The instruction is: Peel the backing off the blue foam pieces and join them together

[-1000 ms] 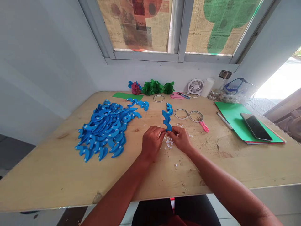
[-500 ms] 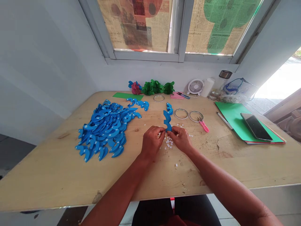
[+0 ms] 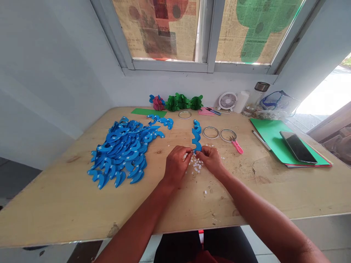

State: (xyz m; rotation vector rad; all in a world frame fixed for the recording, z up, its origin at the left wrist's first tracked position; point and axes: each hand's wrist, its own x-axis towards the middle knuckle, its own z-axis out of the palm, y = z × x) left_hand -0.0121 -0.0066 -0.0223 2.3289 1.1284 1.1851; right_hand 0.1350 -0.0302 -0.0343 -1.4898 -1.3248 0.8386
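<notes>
A wavy blue paper piece (image 3: 196, 139) is pinched at its near end between my two hands over the middle of the table. My left hand (image 3: 177, 160) has thumb and forefinger closed at its left edge. On the other side my right hand (image 3: 211, 159) grips the same end with closed fingertips. Another blue piece touches or overlaps its far end; which one cannot be made out. Small white paper bits (image 3: 196, 167) lie scattered beneath and in front of the fingers. To the left spreads a large heap of blue paper pieces (image 3: 123, 146), many with white squares on them.
Tape rolls (image 3: 211, 127) and pink-handled scissors (image 3: 237, 146) lie right of my hands. Further right, a phone (image 3: 298, 147) rests on green sheets (image 3: 267, 133) beside a pen (image 3: 261, 140). Folded paper figures (image 3: 181, 102), a small fan (image 3: 227, 100) and a bottle (image 3: 256, 98) stand along the wall.
The near end of the blue piece has shifted slightly right and looks flatter. My right hand has moved a little, and both hands still pinch the paper.
</notes>
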